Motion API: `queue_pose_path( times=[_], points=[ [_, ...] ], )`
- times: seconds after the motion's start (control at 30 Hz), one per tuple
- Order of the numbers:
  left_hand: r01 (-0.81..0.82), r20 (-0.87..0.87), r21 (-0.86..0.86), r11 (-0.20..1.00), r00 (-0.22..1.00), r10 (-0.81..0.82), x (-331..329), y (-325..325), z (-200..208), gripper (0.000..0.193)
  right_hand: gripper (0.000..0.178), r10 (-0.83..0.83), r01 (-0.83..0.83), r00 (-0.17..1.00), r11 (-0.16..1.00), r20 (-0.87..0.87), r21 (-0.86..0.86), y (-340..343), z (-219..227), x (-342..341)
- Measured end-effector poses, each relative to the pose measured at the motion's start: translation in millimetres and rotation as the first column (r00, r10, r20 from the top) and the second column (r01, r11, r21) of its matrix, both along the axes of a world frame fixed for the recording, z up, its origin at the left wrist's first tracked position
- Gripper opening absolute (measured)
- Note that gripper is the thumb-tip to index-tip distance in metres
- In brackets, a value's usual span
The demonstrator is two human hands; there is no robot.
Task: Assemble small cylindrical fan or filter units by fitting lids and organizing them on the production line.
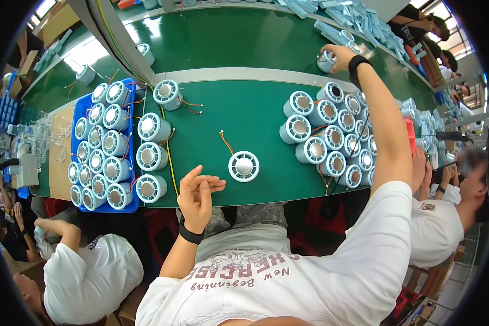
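My right hand (pixel 340 57) reaches far to the right over the raised green strip. Its fingers are closed around a light-blue round housing (pixel 325 63). Near the front edge of the bench, my left hand (pixel 197 196) is held up with its fingers stretched out and nothing in them. Just right of it lies a single light-blue housing (pixel 244 166) with a slotted rim, a silver disc in the middle and thin coloured wires. Several similar housings (pixel 314 150) stand packed together on the right, below my right forearm.
A blue tray (pixel 133 92) full of housings sits on the left, with a column of housings (pixel 148 188) beside it. A metal post (pixel 117 41) rises behind. Light-blue strips (pixel 358 22) are heaped at the far right. Other people (pixel 87 274) sit on both sides.
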State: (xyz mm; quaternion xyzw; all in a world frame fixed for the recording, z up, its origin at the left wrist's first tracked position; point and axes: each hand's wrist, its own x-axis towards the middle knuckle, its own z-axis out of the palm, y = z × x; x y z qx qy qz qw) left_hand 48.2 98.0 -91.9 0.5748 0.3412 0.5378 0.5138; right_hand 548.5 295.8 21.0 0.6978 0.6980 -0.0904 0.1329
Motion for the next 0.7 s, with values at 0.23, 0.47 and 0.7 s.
queue_pose_path(
  times=[0.23, 0.47, 0.7],
  points=[
    [0.155, -0.157, 0.035, 0.987, 0.976, -0.148, -15.6, -24.8, 30.6, 0.027, 0.071, 0.092, -0.07, 0.772, 0.996, -0.629, 0.06, -68.3, 92.8, -109.2],
    [0.03, -0.157, 0.419, 0.908, 0.987, 0.04, 3.9, -34.2, 100.8, 0.064, 0.063, 0.317, -0.435, 0.64, 0.9, -0.7, 0.01, -148.0, 126.9, -245.4],
    [0.098, -0.065, 0.247, 0.964, 0.994, -0.085, 0.8, -40.2, 107.3, 0.073, 0.069, 0.161, -0.405, 0.656, 0.899, -0.738, -0.164, -175.4, 111.8, -279.0]
  ],
)
